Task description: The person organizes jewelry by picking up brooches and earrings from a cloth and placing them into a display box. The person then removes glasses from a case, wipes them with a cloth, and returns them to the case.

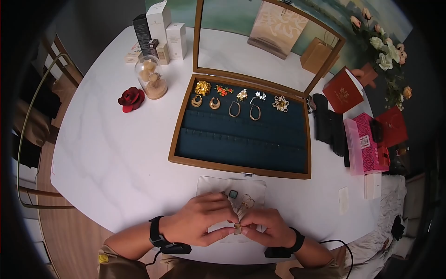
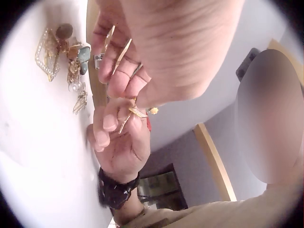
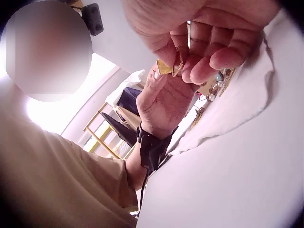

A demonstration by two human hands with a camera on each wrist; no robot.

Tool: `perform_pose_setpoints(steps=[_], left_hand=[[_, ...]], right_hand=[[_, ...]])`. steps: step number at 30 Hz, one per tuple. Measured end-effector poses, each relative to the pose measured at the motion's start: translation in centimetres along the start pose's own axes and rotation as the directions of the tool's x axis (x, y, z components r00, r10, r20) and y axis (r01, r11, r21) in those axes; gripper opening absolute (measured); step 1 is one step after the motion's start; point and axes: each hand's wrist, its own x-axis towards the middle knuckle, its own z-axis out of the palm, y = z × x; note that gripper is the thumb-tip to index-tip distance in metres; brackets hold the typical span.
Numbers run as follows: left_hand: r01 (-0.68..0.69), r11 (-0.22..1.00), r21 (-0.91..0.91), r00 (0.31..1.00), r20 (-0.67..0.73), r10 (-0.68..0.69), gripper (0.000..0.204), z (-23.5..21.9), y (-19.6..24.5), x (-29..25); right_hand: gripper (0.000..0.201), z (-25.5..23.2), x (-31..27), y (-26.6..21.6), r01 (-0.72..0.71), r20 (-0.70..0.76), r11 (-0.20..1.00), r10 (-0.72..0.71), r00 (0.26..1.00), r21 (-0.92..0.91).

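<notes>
Both hands meet over a white cloth (image 1: 204, 185) at the front of the table. The left hand (image 1: 204, 218) and the right hand (image 1: 269, 227) pinch a small gold earring (image 1: 238, 229) between their fingertips. In the right wrist view the earring (image 3: 165, 67) shows a flat gold face and a beaded edge. Beyond the fingers, a green-stoned piece (image 1: 233, 194) and a gold hoop piece (image 1: 247, 201) lie on the cloth. An open wooden case (image 1: 241, 172) with a dark lining stands behind; brooches and earrings fill its upper rows.
A red rose (image 1: 131, 99), a glass dome (image 1: 151, 79) and several boxes (image 1: 159, 21) stand at the back left. On the right are a red box (image 1: 343, 90), black rolled items (image 1: 327, 122) and a pink box (image 1: 368, 142). The case's glass lid is raised.
</notes>
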Motion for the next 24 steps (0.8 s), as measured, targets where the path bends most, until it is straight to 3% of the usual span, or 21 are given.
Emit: perform_pose_setpoints(steps=[12, 24], left_hand=[[-0.006, 0.999, 0.036, 0.999, 0.038, 0.005, 0.030, -0.3, 0.7, 0.3], [0.036, 0.998, 0.050, 0.999, 0.009, -0.037, 0.016, 0.4, 0.1, 0.0]], right_hand=[[0.006, 0.2, -0.1, -0.1, -0.033, -0.005, 0.999, 0.033, 0.999, -0.010], [0.007, 0.4, -0.1, -0.3, -0.014, -0.033, 1.000, 0.014, 0.999, 0.008]])
